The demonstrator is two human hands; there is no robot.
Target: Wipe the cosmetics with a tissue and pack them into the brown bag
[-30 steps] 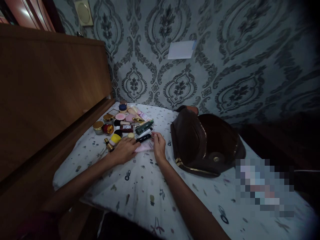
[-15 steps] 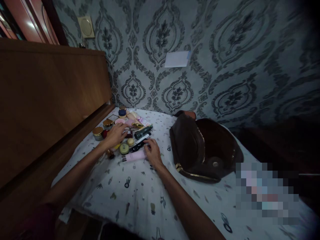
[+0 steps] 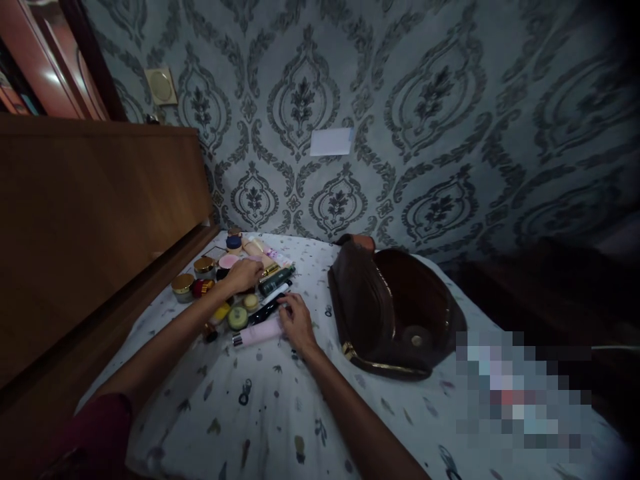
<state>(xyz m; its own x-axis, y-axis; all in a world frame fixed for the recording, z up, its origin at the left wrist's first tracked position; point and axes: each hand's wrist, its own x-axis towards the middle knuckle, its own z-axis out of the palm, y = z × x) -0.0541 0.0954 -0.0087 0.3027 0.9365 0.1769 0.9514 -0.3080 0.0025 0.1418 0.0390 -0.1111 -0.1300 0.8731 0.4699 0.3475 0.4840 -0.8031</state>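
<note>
My left hand [image 3: 244, 275] reaches over a cluster of cosmetics, its fingers drawn together at the left end of a small gold-coloured tube [image 3: 271, 269]. Just below that lies a dark green tube [image 3: 276, 281], with a white tube [image 3: 275, 293] beside it. My right hand [image 3: 299, 325] rests at the near right side, fingers bent and apart. Its fingertips are by a black tube [image 3: 264, 312], and its thumb side is at the end of a pink tube [image 3: 257, 332]. A green round pot [image 3: 237, 318] and a small yellowish pot [image 3: 251, 302] sit between the hands.
Gold-lidded jars [image 3: 183, 285] and a dark-blue-lidded jar [image 3: 233, 243] stand at the cluster's left and back. An open brown bag [image 3: 360, 307] lies to the right on the patterned sheet [image 3: 270, 407]. A wooden cabinet [image 3: 100, 227] borders the left; behind is the papered wall [image 3: 400, 80].
My left hand has shifted right within the cluster, and its spread fingers have drawn together at the gold-coloured tube. My right hand stays by the black and pink tubes. The view has tilted slightly.
</note>
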